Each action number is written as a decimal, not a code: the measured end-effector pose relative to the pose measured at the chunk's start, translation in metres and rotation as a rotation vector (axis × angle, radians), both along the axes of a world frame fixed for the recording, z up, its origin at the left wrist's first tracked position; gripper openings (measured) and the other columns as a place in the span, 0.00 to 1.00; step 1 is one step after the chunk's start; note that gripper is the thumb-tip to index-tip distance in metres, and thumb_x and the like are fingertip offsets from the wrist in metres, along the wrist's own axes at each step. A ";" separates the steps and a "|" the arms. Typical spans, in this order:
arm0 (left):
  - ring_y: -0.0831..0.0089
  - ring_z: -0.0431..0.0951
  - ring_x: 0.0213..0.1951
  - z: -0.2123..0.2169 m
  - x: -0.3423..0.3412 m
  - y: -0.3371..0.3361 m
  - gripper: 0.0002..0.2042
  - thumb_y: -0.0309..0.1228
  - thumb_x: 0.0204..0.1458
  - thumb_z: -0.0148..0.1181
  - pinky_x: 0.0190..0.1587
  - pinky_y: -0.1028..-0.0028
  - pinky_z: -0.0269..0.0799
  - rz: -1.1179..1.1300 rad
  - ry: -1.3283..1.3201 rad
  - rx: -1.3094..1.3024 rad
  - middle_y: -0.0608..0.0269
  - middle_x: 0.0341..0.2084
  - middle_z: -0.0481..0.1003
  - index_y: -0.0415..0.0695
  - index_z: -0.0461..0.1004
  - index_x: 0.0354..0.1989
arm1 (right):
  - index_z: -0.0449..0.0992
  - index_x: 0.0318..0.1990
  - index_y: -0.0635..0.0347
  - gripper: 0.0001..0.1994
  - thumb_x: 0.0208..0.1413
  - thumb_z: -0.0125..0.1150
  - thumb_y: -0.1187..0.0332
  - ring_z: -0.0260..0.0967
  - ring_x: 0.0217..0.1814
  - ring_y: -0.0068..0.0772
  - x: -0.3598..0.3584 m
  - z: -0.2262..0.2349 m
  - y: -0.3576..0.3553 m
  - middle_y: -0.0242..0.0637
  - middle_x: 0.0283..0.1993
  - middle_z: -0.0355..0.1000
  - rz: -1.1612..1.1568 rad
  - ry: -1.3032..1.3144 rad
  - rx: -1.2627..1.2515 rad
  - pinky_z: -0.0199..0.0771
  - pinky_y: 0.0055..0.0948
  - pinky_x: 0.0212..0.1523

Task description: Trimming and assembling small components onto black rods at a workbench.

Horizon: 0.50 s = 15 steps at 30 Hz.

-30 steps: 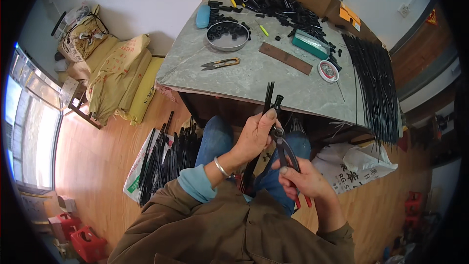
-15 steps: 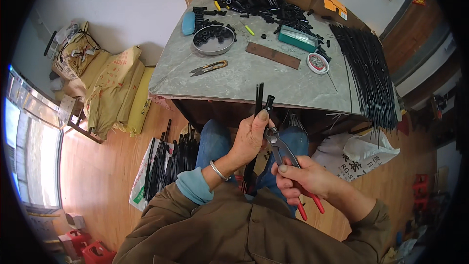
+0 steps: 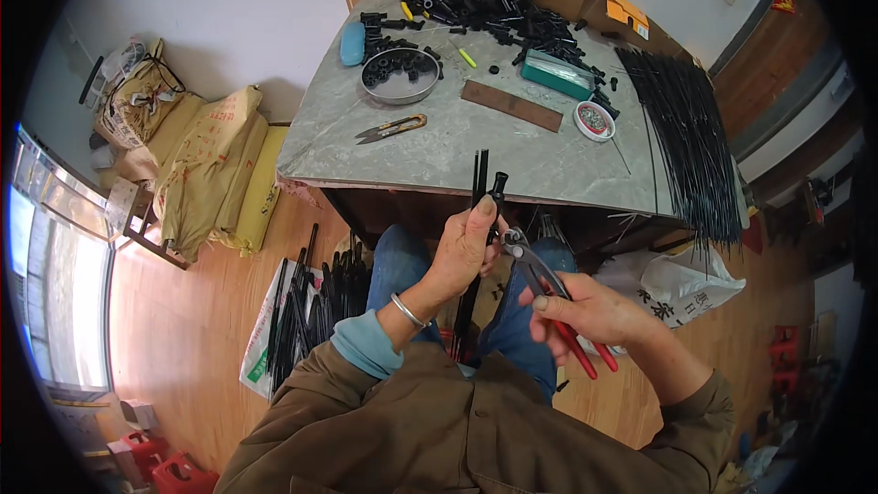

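In the head view, at frame centre, we find the left hand [image 3: 468, 245] pinching black rods [image 3: 477, 172] and a black tube [image 3: 498, 187], the right hand [image 3: 578, 309] loosely around pliers [image 3: 525, 257]. We judge the rods light, stiff, slippery, best held mid-length. We cannot tell what the pliers nip; the rods' lower ends look indistinct.

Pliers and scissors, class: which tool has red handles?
The pliers in the right hand; the scissors lying on the table show no red.
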<state>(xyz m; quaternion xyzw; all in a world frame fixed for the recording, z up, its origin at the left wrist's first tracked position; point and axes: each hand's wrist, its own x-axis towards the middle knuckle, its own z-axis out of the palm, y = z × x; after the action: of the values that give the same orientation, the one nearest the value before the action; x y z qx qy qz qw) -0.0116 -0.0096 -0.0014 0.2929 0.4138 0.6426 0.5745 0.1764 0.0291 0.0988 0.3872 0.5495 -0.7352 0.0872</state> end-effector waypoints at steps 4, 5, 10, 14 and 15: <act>0.82 0.56 0.11 0.004 0.006 0.000 0.28 0.58 0.58 0.44 0.14 0.79 0.53 0.000 0.018 0.008 0.72 0.09 0.57 0.40 0.67 0.29 | 0.64 0.49 0.63 0.13 0.63 0.49 0.64 0.64 0.19 0.20 0.005 0.003 0.010 0.30 0.26 0.66 0.081 -0.034 0.034 0.69 0.24 0.18; 0.82 0.56 0.11 0.005 0.007 0.001 0.28 0.58 0.58 0.44 0.14 0.79 0.53 -0.004 0.021 0.007 0.72 0.09 0.57 0.40 0.67 0.29 | 0.64 0.48 0.62 0.12 0.63 0.49 0.64 0.62 0.19 0.19 0.006 0.003 0.010 0.30 0.25 0.65 0.083 -0.040 0.022 0.68 0.23 0.18; 0.82 0.56 0.11 0.006 0.009 0.002 0.28 0.58 0.59 0.43 0.14 0.79 0.53 0.011 0.069 -0.006 0.72 0.09 0.58 0.40 0.67 0.29 | 0.65 0.45 0.60 0.09 0.63 0.49 0.66 0.57 0.20 0.18 -0.001 0.000 0.006 0.28 0.25 0.62 0.024 -0.081 -0.009 0.64 0.23 0.19; 0.83 0.57 0.11 -0.001 0.008 0.007 0.28 0.57 0.59 0.43 0.14 0.80 0.54 0.034 0.088 0.004 0.72 0.10 0.58 0.40 0.67 0.29 | 0.64 0.43 0.61 0.09 0.61 0.52 0.67 0.59 0.21 0.21 -0.010 -0.012 0.004 0.29 0.24 0.62 0.092 -0.150 0.349 0.66 0.25 0.22; 0.83 0.58 0.11 -0.002 0.006 0.008 0.28 0.57 0.59 0.42 0.14 0.80 0.54 0.021 0.083 0.012 0.72 0.10 0.59 0.40 0.67 0.29 | 0.64 0.43 0.61 0.09 0.61 0.52 0.67 0.59 0.21 0.21 -0.009 -0.023 0.007 0.29 0.24 0.62 0.090 -0.146 0.354 0.66 0.25 0.22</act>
<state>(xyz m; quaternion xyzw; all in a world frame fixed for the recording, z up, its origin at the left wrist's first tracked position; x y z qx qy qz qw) -0.0052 -0.0017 -0.0038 0.3184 0.4364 0.6383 0.5484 0.1677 0.0360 0.0753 0.4239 0.6793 -0.5923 0.0900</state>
